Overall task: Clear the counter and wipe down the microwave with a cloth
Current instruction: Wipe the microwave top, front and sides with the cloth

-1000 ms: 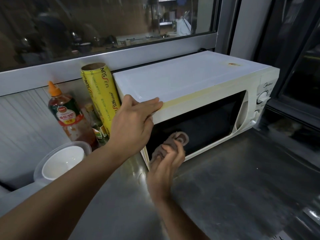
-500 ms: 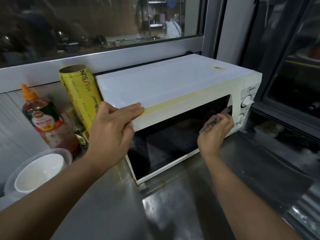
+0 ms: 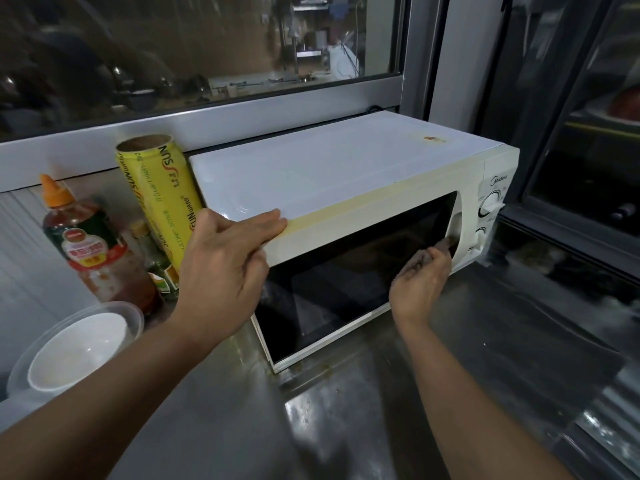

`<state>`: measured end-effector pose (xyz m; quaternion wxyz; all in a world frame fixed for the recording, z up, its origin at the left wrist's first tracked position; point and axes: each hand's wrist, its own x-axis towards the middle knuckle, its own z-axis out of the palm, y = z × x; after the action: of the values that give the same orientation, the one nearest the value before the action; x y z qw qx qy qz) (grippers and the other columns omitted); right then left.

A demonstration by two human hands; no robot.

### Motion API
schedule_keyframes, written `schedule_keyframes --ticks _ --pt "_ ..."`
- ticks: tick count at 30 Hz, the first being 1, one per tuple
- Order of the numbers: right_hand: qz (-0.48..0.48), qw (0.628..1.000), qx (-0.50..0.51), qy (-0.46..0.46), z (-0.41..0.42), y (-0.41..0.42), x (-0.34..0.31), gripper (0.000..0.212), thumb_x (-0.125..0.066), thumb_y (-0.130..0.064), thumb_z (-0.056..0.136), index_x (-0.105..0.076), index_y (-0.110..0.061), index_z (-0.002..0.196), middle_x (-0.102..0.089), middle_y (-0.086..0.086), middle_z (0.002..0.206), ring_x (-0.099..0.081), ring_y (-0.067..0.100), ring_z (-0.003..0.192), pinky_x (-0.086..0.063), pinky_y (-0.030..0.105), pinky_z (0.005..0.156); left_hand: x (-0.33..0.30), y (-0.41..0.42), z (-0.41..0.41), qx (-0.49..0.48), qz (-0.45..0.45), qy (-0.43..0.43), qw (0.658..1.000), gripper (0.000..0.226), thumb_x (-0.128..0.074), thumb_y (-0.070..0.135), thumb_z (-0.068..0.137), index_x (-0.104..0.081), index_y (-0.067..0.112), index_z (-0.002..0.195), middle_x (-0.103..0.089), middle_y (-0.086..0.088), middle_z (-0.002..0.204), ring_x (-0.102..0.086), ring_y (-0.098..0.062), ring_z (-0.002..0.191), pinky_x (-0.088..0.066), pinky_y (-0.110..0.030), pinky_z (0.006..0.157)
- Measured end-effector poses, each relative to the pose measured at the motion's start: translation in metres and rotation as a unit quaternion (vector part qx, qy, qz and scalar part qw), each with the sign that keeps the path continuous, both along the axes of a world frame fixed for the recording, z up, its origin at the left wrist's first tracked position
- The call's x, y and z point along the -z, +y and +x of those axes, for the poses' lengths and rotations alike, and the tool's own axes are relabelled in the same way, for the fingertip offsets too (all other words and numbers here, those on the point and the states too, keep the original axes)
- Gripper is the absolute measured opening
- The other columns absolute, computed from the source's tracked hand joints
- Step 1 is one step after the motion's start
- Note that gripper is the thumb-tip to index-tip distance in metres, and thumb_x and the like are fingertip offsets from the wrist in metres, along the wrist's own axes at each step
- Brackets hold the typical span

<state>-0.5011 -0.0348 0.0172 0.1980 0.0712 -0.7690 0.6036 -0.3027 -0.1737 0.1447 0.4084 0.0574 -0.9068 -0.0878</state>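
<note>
Microwave [image 3: 346, 188] door got rubbed with the cloth [image 3: 427, 256] squeezed in my right hand [image 3: 419, 282]; my flat left hand [image 3: 225, 268] steadied it. Bottles remained.

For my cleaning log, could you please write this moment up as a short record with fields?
Setting: steel counter below a window
Microwave: white, door shut, yellowed strip along top front edge
Left hand: fingers flat on the microwave's top front corner, steadying it
Right hand: holds the cloth against the right end of the dark door, by the handle
Beside microwave, left: yellow wrap roll upright, sauce bottle, small bottle, white bowl
</note>
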Motion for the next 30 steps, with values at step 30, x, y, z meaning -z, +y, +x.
schedule_keyframes --ticks 30 --pt "-0.048 0.996 -0.062 0.039 0.008 0.007 0.022 0.064 -0.034 0.018 0.084 -0.019 0.003 0.144 -0.011 0.021 0.153 -0.022 0.015 0.14 -0.014 0.003 0.108 0.0 -0.004 -0.001 0.009 -0.011 -0.005 1.0 0.04 -0.041 0.012 0.086 -0.064 0.016 0.119 -0.058 0.01 0.123 -0.035 -0.015 0.088 -0.029 -0.021 0.077"
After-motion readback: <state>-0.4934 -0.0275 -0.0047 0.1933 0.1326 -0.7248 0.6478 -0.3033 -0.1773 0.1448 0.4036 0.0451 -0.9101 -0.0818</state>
